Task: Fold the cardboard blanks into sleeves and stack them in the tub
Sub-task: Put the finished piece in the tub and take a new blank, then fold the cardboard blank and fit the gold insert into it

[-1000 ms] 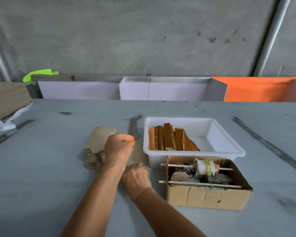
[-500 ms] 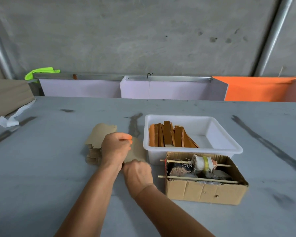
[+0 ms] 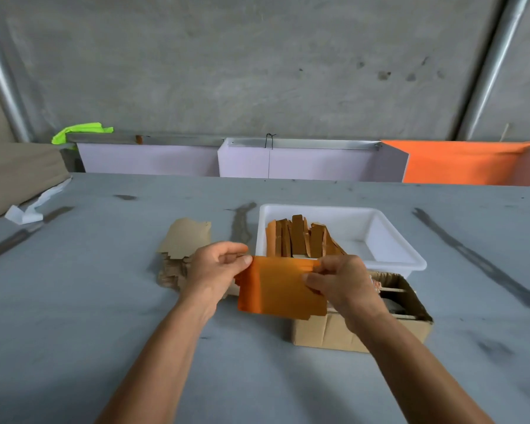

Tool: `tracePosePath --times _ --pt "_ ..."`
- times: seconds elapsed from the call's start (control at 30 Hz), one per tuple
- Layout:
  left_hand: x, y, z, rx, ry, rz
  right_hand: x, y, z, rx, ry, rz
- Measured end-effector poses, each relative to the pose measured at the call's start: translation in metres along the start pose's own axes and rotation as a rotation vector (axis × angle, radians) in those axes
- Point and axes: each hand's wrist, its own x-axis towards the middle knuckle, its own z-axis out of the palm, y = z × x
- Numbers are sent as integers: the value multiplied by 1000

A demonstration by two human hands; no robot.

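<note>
- Head view: the left hand [image 3: 216, 267] and the right hand [image 3: 338, 278] hold one orange cardboard blank [image 3: 280, 289] between them, lifted off the desk [image 3: 104, 301] and just in front of the white tub [image 3: 380, 237].
- The left grip is a pinch: thumb and fingers close on the blank's upper left corner. The right grip pinches the upper right edge, fingers curled over it. Holding both top corners lets the sheet hang flat and squared up, which looks like the set-up for creasing it into a sleeve.
- The blank faces the camera with its orange side; a strip along its left edge appears already turned a little, though I cannot tell whether that is a fold or just a bend.
- The pile of unfolded blanks [image 3: 184, 243] lies on the desk to the left, brown side up, close to the left hand so the next sheet is within easy reach.
- The folded sleeves [image 3: 300, 240] stand on edge in the left part of the tub, leaning on one another; the right part is bare, leaving room for more.
- A brown cardboard box [image 3: 364, 332] of odds and ends sits just in front of the tub, under the right wrist, and plays no part I can judge in the folding.
</note>
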Motion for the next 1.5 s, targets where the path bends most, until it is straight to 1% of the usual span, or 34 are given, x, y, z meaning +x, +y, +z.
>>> tracePosePath --times 0.1,0.17,0.23,0.33,0.4,0.43,0.53,0.6,0.67,0.77,0.87,1.0,1.07,1.17,1.2,1.3,1.4,1.5 --pt "-10 2 11 -43 -87 -10 -10 13 -15 162 -44 109" --pt "-18 4 20 -43 -147 9 -18 21 -26 204 -23 116" --pt "-25 6 29 -20 -196 42 -25 28 -36 188 9 65" --pt "-36 5 39 76 -267 124 -33 39 -50 140 62 -67" --pt "-45 1 45 183 -276 223 -40 48 -58 59 106 -180" --pt "-52 -1 49 242 -264 312 -45 53 -61 -5 136 -248" --pt "-71 -14 56 395 -248 676 -61 70 -72 -289 235 -553" --pt "-85 -26 58 524 -279 859 -74 86 -78 -482 188 -727" --pt "-97 -39 59 619 -304 933 -87 101 -79 -631 103 -773" --pt "-112 -54 61 703 -344 962 -101 120 -74 -772 2 -781" --pt "-122 -64 63 734 -367 924 -108 127 -70 -775 -85 -745" --pt "-133 -72 64 683 -395 738 -114 129 -68 -728 -116 -643" --pt "-135 -75 66 653 -377 622 -117 132 -66 -692 -92 -559" --pt "-139 -75 71 655 -300 478 -115 136 -63 -610 -29 -368" --pt "-140 -74 73 652 -271 449 -114 136 -60 -596 -30 -299" --pt "-140 -73 79 701 -214 374 -107 134 -53 -598 -5 -182" --pt "-138 -73 82 777 -206 279 -100 132 -53 -589 -20 -56" --pt "-135 -71 84 795 -209 189 -95 129 -55 -591 -15 58"
